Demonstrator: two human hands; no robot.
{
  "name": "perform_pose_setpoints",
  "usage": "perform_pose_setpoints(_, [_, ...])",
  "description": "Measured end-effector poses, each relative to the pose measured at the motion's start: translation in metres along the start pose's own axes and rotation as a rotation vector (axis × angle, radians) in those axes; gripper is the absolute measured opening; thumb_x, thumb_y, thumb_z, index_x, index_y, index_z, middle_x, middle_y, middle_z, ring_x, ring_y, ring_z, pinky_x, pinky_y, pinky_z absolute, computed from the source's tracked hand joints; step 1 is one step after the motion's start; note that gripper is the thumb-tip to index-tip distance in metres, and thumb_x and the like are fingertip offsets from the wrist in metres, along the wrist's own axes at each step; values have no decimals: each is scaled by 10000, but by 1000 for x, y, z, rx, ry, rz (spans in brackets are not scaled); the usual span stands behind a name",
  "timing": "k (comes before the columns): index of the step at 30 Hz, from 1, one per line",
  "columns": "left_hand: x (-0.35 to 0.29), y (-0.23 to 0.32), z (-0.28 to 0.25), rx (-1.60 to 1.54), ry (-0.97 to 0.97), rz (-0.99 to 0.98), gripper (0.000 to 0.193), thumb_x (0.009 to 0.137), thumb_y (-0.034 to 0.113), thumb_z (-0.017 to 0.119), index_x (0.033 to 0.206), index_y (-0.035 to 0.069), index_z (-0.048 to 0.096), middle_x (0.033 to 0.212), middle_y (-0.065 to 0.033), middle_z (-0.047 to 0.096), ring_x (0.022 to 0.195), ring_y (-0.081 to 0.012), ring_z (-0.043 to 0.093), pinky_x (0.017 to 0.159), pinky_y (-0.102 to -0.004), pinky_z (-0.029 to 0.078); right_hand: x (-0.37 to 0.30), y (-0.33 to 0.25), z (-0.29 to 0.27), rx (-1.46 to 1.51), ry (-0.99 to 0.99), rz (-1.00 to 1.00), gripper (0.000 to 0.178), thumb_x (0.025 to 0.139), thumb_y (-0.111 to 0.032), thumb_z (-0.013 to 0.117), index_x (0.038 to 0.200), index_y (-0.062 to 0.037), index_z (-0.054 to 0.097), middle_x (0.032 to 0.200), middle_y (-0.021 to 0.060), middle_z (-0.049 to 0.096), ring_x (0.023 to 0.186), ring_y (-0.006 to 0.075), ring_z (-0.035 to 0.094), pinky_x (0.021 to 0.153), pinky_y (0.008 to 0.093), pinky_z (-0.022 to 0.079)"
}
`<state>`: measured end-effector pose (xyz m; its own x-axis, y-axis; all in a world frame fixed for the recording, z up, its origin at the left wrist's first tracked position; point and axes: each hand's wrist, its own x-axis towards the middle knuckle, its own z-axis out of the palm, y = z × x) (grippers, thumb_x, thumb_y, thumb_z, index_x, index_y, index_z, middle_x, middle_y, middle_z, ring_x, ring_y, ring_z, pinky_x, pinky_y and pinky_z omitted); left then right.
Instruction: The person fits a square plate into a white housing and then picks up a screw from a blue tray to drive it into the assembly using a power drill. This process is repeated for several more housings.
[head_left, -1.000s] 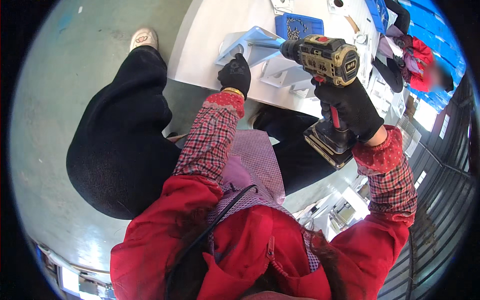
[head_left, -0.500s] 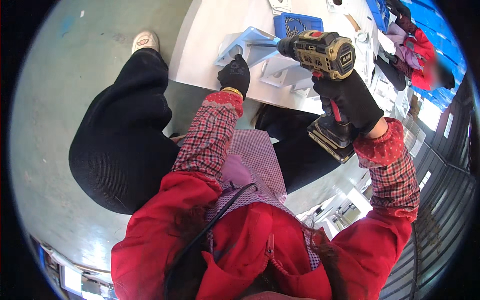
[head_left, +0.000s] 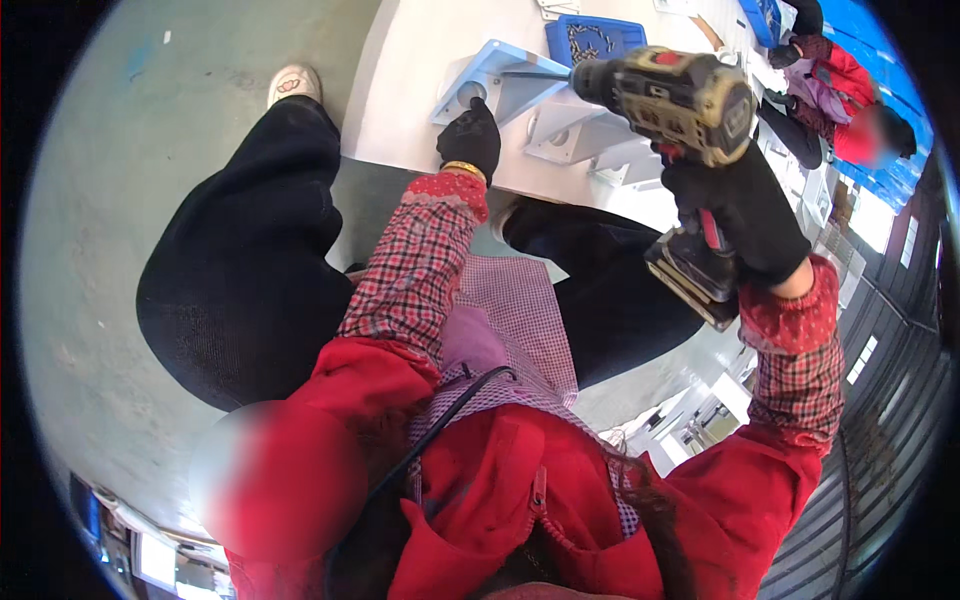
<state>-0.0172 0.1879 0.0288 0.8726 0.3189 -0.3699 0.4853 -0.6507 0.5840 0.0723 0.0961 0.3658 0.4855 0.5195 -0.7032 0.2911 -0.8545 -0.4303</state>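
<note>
Both hands wear black gloves. The left hand (head_left: 468,140) rests at the near end of a white, blue-tinted angled bracket with a round hole (head_left: 512,98), fingers bunched and one reaching to the hole, probably to steady the piece; whether they pinch its edge, I cannot tell. The right hand (head_left: 745,215) is wrapped round the grip of a tan-and-black cordless drill (head_left: 670,95), held level, seemingly so that its thin dark metal bit (head_left: 535,75) runs along the bracket's inner side. That bracket sits on the white, smooth-topped desk (head_left: 405,110), left of at least two similar white brackets (head_left: 562,138), whose overlap hides the exact number. One blue rectangular plastic tray (head_left: 630,40) stands behind, presumably for easy reach; its small metal fasteners (head_left: 590,42) are too tiny to count. Farther right are one more blue container (head_left: 765,20) and one co-worker in red (head_left: 848,78).
</note>
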Motion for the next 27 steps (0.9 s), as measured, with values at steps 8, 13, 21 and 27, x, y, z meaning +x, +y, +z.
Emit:
perform_pose_setpoints(8, [-14,5,-29,-1564,-40,-381,280,845,128,441,1042,-44,543,910,-158,587,746,-268,599,663,-404,501,-63,-2,33,741,247,269,458,695,-89,591,1126,24,485,985,87,563,677,123,551,595,234,456])
perform_pose_setpoints(13, [-29,-6,-44,-2209,-149,-358,281,888,40,355,1131,-61,456,995,-175,553,881,-276,570,837,-400,481,-86,12,61,862,328,246,401,726,-50,635,1101,-8,499,881,42,569,725,114,555,620,247,463])
perform_pose_setpoints(21, [-28,-11,-43,-2114,-209,-363,253,908,177,494,1084,-4,506,893,-96,575,725,-156,557,617,-247,484,-98,31,82,843,327,245,364,718,-69,636,1059,6,530,867,55,587,696,118,571,584,254,474])
perform_pose_setpoints(27, [-24,-29,-30,-2343,-497,-276,233,888,297,538,901,65,515,733,3,503,565,-60,435,435,-167,354,-98,31,87,861,356,192,405,712,-42,633,1096,5,510,883,54,579,693,117,563,596,249,476])
